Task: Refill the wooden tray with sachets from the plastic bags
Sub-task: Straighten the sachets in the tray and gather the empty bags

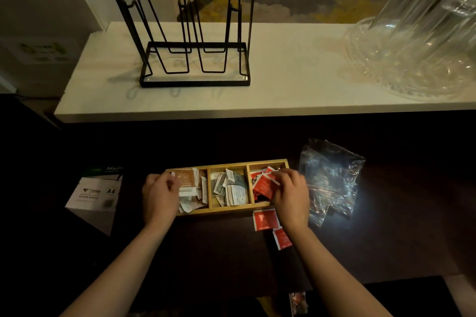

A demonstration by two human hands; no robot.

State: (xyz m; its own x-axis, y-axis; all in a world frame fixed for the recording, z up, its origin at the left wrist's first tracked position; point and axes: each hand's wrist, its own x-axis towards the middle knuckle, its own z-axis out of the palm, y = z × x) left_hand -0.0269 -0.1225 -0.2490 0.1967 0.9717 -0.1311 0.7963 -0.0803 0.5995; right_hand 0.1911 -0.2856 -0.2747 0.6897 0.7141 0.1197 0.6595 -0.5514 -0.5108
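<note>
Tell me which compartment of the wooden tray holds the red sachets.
The right-end compartment of the three-section wooden tray, under the right hand. The middle one holds grey-white sachets, the left one orange and white sachets.

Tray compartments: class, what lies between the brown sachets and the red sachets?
In the head view, the middle compartment's grey-white sachets lie between the brown sachets and the red sachets.

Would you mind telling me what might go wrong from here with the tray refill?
Two red sachets lie loose on the dark table beside the wooden tray and may be overlooked. The right hand working in the full red compartment could flick more out. The left hand at the tray's end might nudge the tray.
</note>
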